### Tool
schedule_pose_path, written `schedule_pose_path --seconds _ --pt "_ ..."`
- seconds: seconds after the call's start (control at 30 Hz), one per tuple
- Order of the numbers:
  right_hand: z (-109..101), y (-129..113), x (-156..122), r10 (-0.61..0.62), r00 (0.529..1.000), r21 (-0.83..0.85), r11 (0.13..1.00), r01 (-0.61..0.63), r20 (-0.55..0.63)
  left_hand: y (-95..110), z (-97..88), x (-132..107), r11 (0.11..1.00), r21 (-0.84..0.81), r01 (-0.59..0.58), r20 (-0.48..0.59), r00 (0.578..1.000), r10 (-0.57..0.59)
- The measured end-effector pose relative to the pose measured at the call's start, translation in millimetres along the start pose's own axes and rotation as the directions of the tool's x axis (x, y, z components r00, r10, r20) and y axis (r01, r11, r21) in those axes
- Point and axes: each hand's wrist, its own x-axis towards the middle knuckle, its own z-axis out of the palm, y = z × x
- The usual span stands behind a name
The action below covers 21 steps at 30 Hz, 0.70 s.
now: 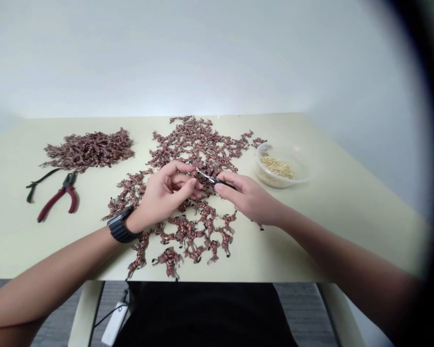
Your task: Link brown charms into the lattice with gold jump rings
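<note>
My left hand [166,188], wearing a dark wristwatch, is raised over the middle of the table. Its thumb and index finger pinch a small brown figure [197,175], mostly hidden by the fingertips. My right hand [248,195] grips a slim tool with black handles and silver jaws [207,177]; its tip meets the left fingertips. Whether the jaws are closed is too small to tell. Beneath and around both hands spread many small brown figures [168,260] with black ends, shaped like horses.
A denser heap of brown figures [90,149] lies at the back left. In front of it are red-handled pliers [54,202] and a thin black tool [39,182]. A clear plastic bowl [302,173] of small gold-coloured pieces [278,167] stands right. A white power strip [115,324] hangs below the table edge.
</note>
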Motion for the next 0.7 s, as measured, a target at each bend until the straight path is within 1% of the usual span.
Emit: schedule_pose_path --seconds 0.27,0.4,0.7 --pt "-1.7 -1.1 -2.0 0.048 0.999 0.034 0.998 -0.049 0.016 -0.9 -0.7 0.2 1.000 0.004 -0.002 0.003 1.000 0.002" --pt "-1.2 -2.4 -1.0 0.043 0.999 0.035 0.998 -0.043 0.018 -1.2 -0.7 0.1 1.000 -0.001 -0.008 0.007 1.000 0.008" --pt "-2.1 -7.1 -2.9 0.082 0.995 0.132 0.987 -0.088 0.050 -0.5 0.5 -0.9 0.999 0.011 -0.035 0.009 0.999 0.035"
